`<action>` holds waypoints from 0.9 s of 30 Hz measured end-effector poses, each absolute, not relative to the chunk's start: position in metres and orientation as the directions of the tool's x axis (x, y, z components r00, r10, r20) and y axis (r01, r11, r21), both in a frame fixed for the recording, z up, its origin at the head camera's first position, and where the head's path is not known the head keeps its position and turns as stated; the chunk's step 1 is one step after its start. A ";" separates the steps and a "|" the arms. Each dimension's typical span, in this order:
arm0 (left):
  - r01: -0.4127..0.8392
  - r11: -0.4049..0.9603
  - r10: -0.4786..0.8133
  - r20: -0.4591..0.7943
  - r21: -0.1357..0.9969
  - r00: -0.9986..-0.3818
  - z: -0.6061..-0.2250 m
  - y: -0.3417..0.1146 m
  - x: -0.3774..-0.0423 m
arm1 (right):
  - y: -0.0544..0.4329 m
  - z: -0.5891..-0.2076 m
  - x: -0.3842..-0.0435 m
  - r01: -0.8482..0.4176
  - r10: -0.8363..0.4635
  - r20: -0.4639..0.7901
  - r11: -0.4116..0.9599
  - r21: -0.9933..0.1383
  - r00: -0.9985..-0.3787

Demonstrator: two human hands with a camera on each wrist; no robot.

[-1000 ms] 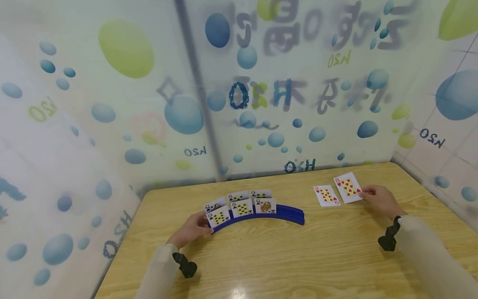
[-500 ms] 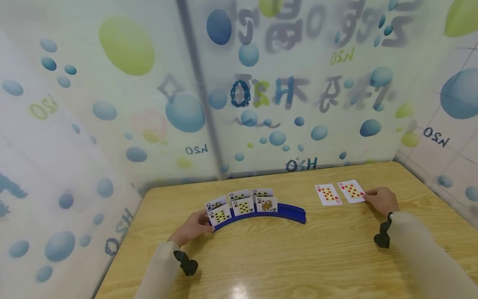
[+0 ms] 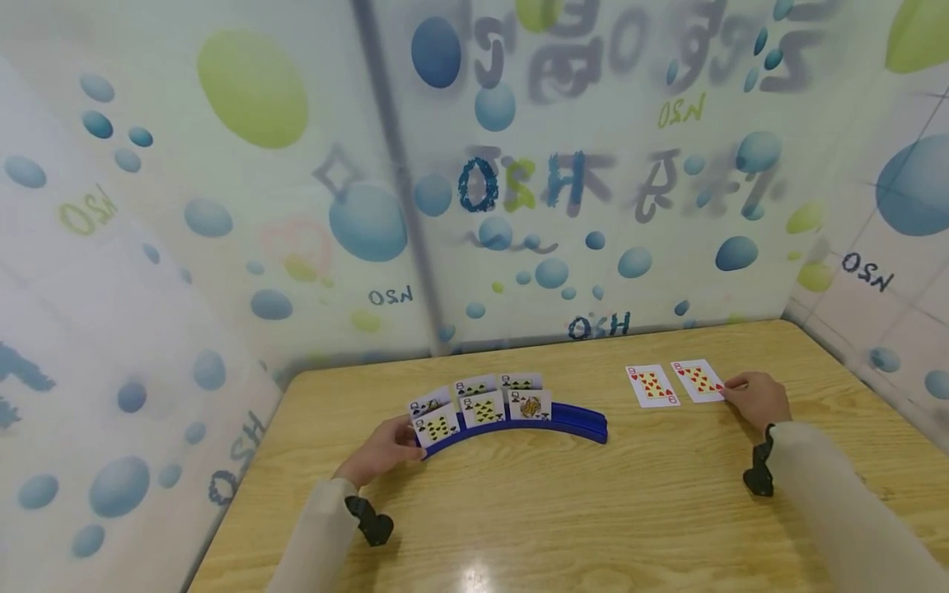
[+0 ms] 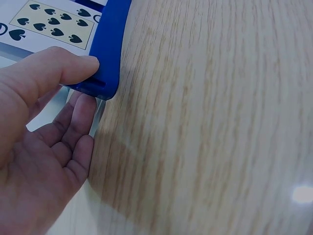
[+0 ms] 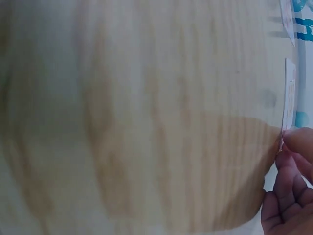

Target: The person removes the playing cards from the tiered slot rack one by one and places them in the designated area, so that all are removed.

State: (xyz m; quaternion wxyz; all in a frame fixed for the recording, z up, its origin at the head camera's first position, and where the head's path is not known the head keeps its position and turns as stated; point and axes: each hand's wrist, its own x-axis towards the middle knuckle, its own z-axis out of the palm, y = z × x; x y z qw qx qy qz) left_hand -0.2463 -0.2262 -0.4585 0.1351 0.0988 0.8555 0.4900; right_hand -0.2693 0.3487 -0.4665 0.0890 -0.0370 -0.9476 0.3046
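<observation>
My left hand [image 3: 381,450] grips the left end of a curved blue card holder [image 3: 578,422]. In the left wrist view, the thumb [image 4: 80,68] lies on top of the blue end, with the other fingers below and behind it. Two rows of playing cards stand in the holder, among them a spade card [image 3: 436,428] beside that thumb and a queen [image 3: 530,406] in front. At the right, my right hand [image 3: 759,399] pinches the lower right corner of the eight of hearts [image 3: 697,380], which lies face up, low at the table. Left of it lies the nine of hearts [image 3: 652,385].
The wooden table [image 3: 563,511] ends at the back against a pale wall [image 3: 638,305] printed with blue and green drops. More patterned wall stands at both sides. The holder's right end carries no cards.
My right hand has lowered the eight of hearts from a tilted, raised position to beside the nine of hearts. During the last half second it hardly moves. The left hand keeps its grip.
</observation>
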 end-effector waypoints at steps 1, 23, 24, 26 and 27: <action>0.032 0.499 0.300 -0.138 0.866 -0.944 -0.458 -0.226 -0.246 | 0.349 -0.467 -0.269 0.010 0.118 0.150 0.816 -0.578 -0.982; 0.031 0.460 0.328 -0.137 0.887 -0.934 -0.456 -0.227 -0.245 | 0.322 -0.430 -0.273 -0.110 -0.026 0.149 0.798 -0.592 -0.989; 0.032 0.460 0.328 -0.136 0.887 -0.935 -0.456 -0.227 -0.245 | 0.316 -0.428 -0.274 -0.130 -0.043 0.160 0.799 -0.588 -0.986; 0.032 0.463 0.324 -0.135 0.886 -0.936 -0.455 -0.226 -0.244 | 0.301 -0.423 -0.274 -0.172 -0.081 0.179 0.794 -0.584 -0.981; 0.032 0.465 0.321 -0.135 0.884 -0.937 -0.455 -0.225 -0.244 | 0.294 -0.421 -0.275 -0.187 -0.097 0.184 0.793 -0.580 -0.978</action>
